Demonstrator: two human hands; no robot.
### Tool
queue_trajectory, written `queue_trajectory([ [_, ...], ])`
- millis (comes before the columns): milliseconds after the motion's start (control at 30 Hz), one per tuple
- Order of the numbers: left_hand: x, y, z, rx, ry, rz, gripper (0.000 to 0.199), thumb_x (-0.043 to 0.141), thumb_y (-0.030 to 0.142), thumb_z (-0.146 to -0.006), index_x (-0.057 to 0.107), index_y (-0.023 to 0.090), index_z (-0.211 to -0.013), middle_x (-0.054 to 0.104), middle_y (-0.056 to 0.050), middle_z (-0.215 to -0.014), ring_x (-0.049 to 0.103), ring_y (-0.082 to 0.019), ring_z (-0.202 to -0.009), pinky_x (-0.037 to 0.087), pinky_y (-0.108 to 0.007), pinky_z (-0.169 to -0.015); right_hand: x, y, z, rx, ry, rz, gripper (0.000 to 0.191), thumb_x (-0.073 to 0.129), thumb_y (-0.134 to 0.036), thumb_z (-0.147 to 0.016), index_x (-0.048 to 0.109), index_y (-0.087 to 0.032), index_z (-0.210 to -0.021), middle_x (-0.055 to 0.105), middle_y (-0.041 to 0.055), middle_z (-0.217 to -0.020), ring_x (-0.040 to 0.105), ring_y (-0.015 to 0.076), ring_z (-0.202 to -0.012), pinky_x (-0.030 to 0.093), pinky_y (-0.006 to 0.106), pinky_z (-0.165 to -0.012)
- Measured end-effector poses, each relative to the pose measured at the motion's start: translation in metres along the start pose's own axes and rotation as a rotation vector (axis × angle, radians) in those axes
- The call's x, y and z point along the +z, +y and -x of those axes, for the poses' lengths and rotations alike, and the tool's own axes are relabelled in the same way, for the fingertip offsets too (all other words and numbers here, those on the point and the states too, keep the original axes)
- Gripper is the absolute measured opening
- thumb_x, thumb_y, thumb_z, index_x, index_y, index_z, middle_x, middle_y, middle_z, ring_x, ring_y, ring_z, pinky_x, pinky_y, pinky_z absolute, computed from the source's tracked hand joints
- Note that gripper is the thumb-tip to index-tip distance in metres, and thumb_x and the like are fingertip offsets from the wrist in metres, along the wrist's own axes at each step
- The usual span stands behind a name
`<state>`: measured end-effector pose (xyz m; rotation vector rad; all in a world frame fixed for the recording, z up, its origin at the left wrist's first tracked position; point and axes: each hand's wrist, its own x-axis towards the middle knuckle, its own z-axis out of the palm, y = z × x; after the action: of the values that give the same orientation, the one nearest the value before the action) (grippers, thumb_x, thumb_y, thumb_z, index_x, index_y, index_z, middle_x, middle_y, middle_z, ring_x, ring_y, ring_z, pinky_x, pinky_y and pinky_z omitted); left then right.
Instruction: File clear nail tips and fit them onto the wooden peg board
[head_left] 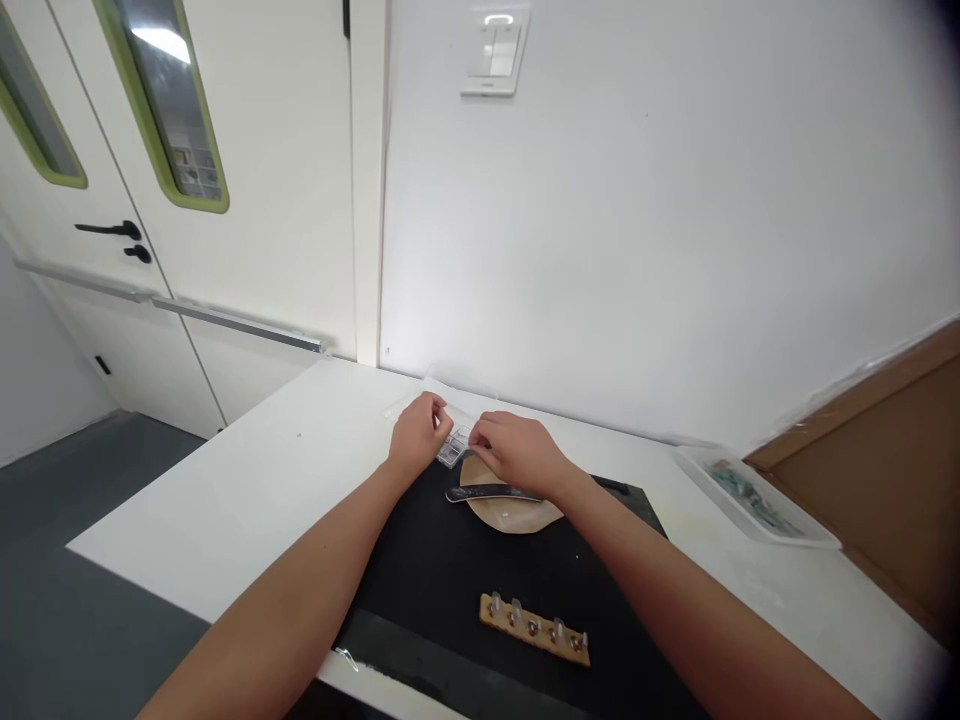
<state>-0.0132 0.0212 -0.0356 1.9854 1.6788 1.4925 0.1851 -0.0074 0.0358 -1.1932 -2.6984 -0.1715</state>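
Observation:
At the far edge of the black mat (442,560), my left hand (418,437) has its thumb and fingers curled together in a pinch. What sits between those fingertips is too small to tell. Beside it, a small clear plastic case (452,450) with compartments lies between my two hands. My right hand (521,452) is closed too, its fingertips pinched at the right side of the case; anything in them is hidden. Under my right hand lies a round tan disc (510,518), crossed by a dark nail file (480,492).
Nearer me, a wooden strip (534,632) carries several small clear pieces on round metal-looking mounts. A clear plastic tray (757,500) with greenish contents stands at the right by a brown board (892,480). Clear plastic film (442,388) lies by the wall behind the white table (247,510).

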Motion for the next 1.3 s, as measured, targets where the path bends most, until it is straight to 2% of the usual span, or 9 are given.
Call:
queue_trajectory([
  [233, -0.001, 0.000, 0.002, 0.006, 0.006, 0.007, 0.013, 0.061, 0.015, -0.090, 0.062, 0.020, -0.102, 0.070, -0.005, -0.091, 0.066, -0.023, -0.092, 0.052, -0.036, -0.085, 0.011, -0.004, -0.032, -0.056, -0.035, 0.021, 0.018, 0.059, -0.012, -0.094, 0.074, -0.023, -0.094, 0.077, 0.0059, -0.101, 0.069, 0.0222, -0.096, 0.040, 0.029, -0.068],
  [400, -0.003, 0.009, 0.004, -0.008, 0.018, 0.097, 0.007, 0.061, 0.019, -0.094, 0.063, 0.021, -0.100, 0.076, -0.006, -0.097, 0.068, -0.024, -0.103, 0.053, -0.040, -0.094, -0.012, 0.013, -0.016, 0.068, 0.094, -0.238, 0.021, 0.057, -0.035, -0.104, 0.076, -0.029, -0.098, 0.079, -0.0006, -0.099, 0.070, 0.0182, -0.086, 0.044, 0.029, -0.068],
  [467, -0.002, 0.019, 0.008, -0.021, 0.002, 0.163, 0.006, 0.059, 0.024, -0.098, 0.063, 0.021, -0.101, 0.079, -0.006, -0.099, 0.070, -0.023, -0.102, 0.055, -0.038, -0.090, -0.020, 0.022, -0.005, 0.139, 0.156, -0.348, 0.028, 0.054, -0.043, -0.105, 0.077, -0.029, -0.097, 0.079, -0.0001, -0.093, 0.070, 0.0184, -0.079, 0.045, 0.030, -0.064],
  [533, -0.002, 0.032, 0.014, -0.044, -0.036, 0.237, 0.016, 0.055, 0.034, -0.103, 0.063, 0.020, -0.107, 0.080, -0.006, -0.101, 0.073, -0.019, -0.085, 0.057, -0.031, -0.072, -0.024, 0.029, 0.004, 0.155, 0.196, -0.437, 0.030, 0.056, -0.048, -0.104, 0.077, -0.028, -0.097, 0.079, 0.0015, -0.092, 0.070, 0.0195, -0.079, 0.047, 0.031, -0.065],
  [600, -0.002, 0.046, 0.020, -0.138, -0.134, 0.437, 0.028, 0.056, 0.046, -0.103, 0.064, 0.019, -0.109, 0.079, -0.007, -0.106, 0.063, -0.011, -0.057, 0.051, -0.026, -0.053, -0.027, 0.034, 0.009, 0.136, 0.197, -0.535, 0.029, 0.061, -0.050, -0.101, 0.077, -0.026, -0.096, 0.079, 0.0025, -0.093, 0.070, 0.0200, -0.081, 0.049, 0.031, -0.068],
  [667, -0.004, 0.059, 0.024, -0.252, -0.198, 0.633, 0.036, 0.064, 0.052, -0.097, 0.067, 0.018, -0.106, 0.076, -0.008, -0.114, 0.052, -0.005, -0.047, 0.046, -0.023, -0.046, -0.028, 0.036, 0.011, 0.118, 0.189, -0.631, 0.028, 0.066, -0.050, -0.098, 0.076, -0.025, -0.091, 0.078, 0.0024, -0.091, 0.070, 0.0192, -0.081, 0.050, 0.031, -0.068],
  [867, -0.010, 0.077, 0.025, -0.275, -0.231, 0.899, 0.030, 0.076, 0.048, -0.090, 0.075, 0.020, -0.100, 0.065, -0.005, -0.110, 0.055, -0.011, -0.079, 0.044, -0.017, -0.052, -0.037, 0.036, 0.013, 0.140, 0.217, -0.879, 0.024, 0.074, -0.046, -0.093, 0.078, -0.027, -0.106, 0.079, 0.0011, -0.094, 0.070, 0.0177, -0.084, 0.052, 0.030, -0.071],
  [1033, -0.012, 0.079, 0.025, -0.311, -0.220, 0.971, 0.025, 0.080, 0.043, -0.089, 0.077, 0.020, -0.098, 0.061, -0.001, -0.100, 0.047, -0.006, -0.068, 0.039, -0.018, -0.053, -0.038, 0.035, 0.013, 0.099, 0.097, -1.091, 0.016, 0.073, -0.037, -0.094, 0.080, -0.023, -0.097, 0.079, 0.0025, -0.092, 0.073, 0.0188, -0.087, 0.056, 0.033, -0.079],
  [1300, -0.010, 0.078, 0.026, -0.343, -0.228, 1.021, 0.028, 0.082, 0.045, -0.087, 0.078, 0.019, -0.098, 0.063, -0.001, -0.093, 0.042, -0.005, -0.062, 0.036, -0.020, -0.054, -0.034, 0.036, 0.010, 0.043, 0.196, -1.284, 0.026, 0.079, -0.045, -0.090, 0.075, -0.019, -0.089, 0.076, 0.0037, -0.083, 0.072, 0.0180, -0.082, 0.059, 0.034, -0.080],
])
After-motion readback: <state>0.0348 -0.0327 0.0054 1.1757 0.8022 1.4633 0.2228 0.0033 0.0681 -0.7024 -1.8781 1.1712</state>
